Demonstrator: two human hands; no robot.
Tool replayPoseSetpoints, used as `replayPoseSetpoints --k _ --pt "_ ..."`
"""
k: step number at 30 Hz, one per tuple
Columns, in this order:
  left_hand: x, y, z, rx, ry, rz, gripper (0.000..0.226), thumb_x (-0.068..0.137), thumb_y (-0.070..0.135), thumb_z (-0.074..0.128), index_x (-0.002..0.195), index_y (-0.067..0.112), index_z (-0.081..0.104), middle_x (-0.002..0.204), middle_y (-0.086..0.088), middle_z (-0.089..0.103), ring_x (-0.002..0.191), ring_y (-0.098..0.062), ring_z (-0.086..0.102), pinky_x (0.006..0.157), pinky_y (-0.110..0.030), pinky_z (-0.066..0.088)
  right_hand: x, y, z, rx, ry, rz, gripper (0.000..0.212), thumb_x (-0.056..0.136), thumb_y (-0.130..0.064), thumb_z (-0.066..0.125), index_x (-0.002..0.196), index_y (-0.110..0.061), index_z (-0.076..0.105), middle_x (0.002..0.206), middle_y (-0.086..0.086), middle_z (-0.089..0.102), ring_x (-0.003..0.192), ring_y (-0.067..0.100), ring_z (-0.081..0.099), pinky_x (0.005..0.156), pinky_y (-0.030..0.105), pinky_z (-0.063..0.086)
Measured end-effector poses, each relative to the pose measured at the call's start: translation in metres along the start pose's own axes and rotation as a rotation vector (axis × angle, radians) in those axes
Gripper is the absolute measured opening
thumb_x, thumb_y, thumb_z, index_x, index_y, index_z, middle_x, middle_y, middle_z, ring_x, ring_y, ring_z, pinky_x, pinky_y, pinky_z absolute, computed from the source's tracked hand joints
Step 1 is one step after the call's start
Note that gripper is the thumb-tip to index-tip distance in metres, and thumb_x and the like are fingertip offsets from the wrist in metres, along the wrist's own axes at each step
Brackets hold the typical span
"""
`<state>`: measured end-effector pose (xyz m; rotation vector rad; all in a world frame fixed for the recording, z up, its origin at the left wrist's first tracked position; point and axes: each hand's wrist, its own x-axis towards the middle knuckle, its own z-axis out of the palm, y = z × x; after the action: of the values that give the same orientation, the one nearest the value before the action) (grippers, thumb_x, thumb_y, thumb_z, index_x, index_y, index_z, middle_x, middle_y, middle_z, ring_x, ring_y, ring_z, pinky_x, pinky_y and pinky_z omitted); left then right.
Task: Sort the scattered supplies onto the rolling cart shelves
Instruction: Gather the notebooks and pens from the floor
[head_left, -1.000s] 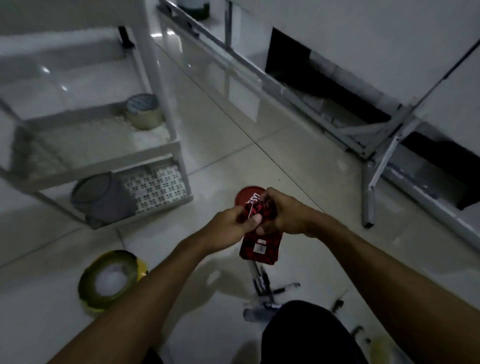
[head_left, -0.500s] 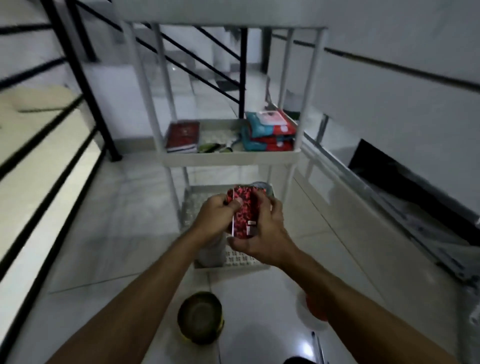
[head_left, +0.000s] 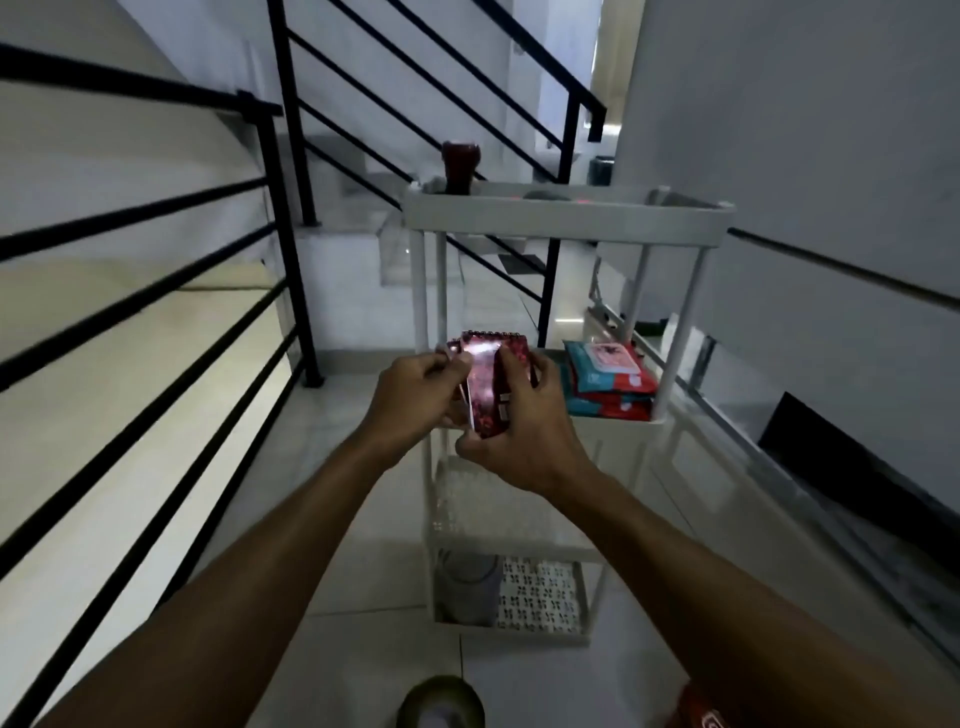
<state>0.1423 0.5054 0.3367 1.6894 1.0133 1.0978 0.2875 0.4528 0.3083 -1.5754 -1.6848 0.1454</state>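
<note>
The scene is dim and bluish-grey, with low contrast. The brightest patch is a doorway glow above and right of the white cart (head_left: 566, 218), and pale light falls on the stair wall to its left. Floor tiles right of the cart carry soft glare. Railing bars left of the cart bow outward and smear with motion blur; shadows stay faint.

Two bare forearms, no sleeves, watch or rings; left grip (head_left: 415, 397), right grip (head_left: 524, 441)

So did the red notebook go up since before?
Yes. The red notebook, held by both hands, rose from beside the cart's lower shelves to its middle shelf.
</note>
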Motion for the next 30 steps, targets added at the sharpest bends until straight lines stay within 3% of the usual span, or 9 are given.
replayPoseSetpoints --k 2,4,7,9,13,17,21,26,30 --pt "0.006 0.000 -0.013 0.092 0.056 0.032 0.025 0.093 0.041 0.057 0.088 0.020 0.070 0.072 0.004 0.072 0.056 -0.011 0.068 0.046 -0.018 0.047 0.016 -0.003 0.001 0.016 0.025 0.042 0.103 0.059 -0.053 0.077 0.145 -0.031 0.024 0.142 0.004 0.020 0.128 0.027 0.035 0.108 0.044 0.039" --pt "0.012 -0.010 -0.029 0.191 0.115 -0.001 0.017 0.088 0.037 0.062 0.083 0.022 0.067 0.075 0.003 0.071 0.056 -0.015 0.066 0.043 -0.019 0.044 0.034 0.001 0.003 -0.004 0.007 0.103 0.095 0.061 -0.056 0.077 0.140 -0.030 0.032 0.136 0.006 0.027 0.123 0.026 0.038 0.108 0.043 0.038" --pt "0.024 -0.032 -0.054 0.334 0.152 -0.107 0.014 0.078 0.031 0.071 0.088 0.024 0.064 0.081 0.003 0.068 0.074 -0.020 0.066 0.064 -0.031 0.053 0.063 0.010 0.012 -0.043 -0.082 0.210 0.086 0.064 -0.054 0.078 0.135 -0.026 0.040 0.132 0.009 0.039 0.114 0.023 0.048 0.100 0.040 0.047" --pt "0.032 -0.048 -0.065 0.437 0.121 -0.140 0.034 0.073 0.023 0.072 0.105 0.025 0.061 0.096 0.006 0.064 0.092 -0.019 0.062 0.082 -0.037 0.054 0.079 0.016 0.023 -0.070 -0.142 0.257 0.087 0.065 -0.053 0.080 0.136 -0.024 0.039 0.132 0.010 0.041 0.111 0.023 0.049 0.095 0.037 0.049" --pt "0.045 -0.074 -0.070 0.662 -0.006 -0.076 0.078 0.070 0.001 0.065 0.140 0.023 0.041 0.133 -0.006 0.049 0.121 -0.024 0.048 0.098 -0.036 0.046 0.101 0.015 0.054 -0.175 -0.168 0.342 0.103 0.057 -0.062 0.080 0.139 -0.021 0.032 0.139 0.011 0.021 0.123 0.032 0.035 0.102 0.045 0.040" --pt "0.057 -0.086 -0.061 0.859 -0.063 -0.012 0.093 0.069 -0.002 0.067 0.148 0.025 0.027 0.146 -0.008 0.037 0.130 -0.027 0.042 0.105 -0.039 0.041 0.118 0.015 0.072 -0.163 -0.190 0.346 0.092 0.065 -0.059 0.079 0.140 -0.024 0.038 0.144 0.013 0.018 0.126 0.033 0.034 0.108 0.044 0.039" --pt "0.064 -0.084 -0.051 0.867 -0.079 0.010 0.094 0.069 -0.001 0.067 0.149 0.025 0.024 0.144 -0.007 0.038 0.128 -0.027 0.043 0.102 -0.038 0.043 0.122 0.022 0.076 -0.178 -0.263 0.275 0.076 0.076 -0.059 0.070 0.138 -0.023 0.045 0.144 0.013 0.033 0.124 0.028 0.042 0.108 0.035 0.038" --pt "0.065 -0.081 -0.049 0.743 -0.104 0.063 0.094 0.070 -0.001 0.068 0.150 0.021 0.024 0.144 -0.007 0.040 0.131 -0.025 0.042 0.107 -0.039 0.040 0.120 0.027 0.073 -0.138 -0.361 0.244 0.078 0.082 -0.043 0.072 0.147 -0.022 0.033 0.153 0.009 0.022 0.134 0.029 0.034 0.113 0.030 0.028" --pt "0.056 -0.078 -0.055 0.688 -0.139 0.105 0.092 0.071 0.009 0.075 0.149 0.022 0.028 0.145 -0.004 0.040 0.132 -0.021 0.041 0.108 -0.034 0.038 0.112 0.027 0.059 -0.150 -0.368 0.213 0.090 0.080 -0.041 0.075 0.152 -0.024 0.022 0.157 0.009 0.015 0.140 0.032 0.025 0.113 0.035 0.027"
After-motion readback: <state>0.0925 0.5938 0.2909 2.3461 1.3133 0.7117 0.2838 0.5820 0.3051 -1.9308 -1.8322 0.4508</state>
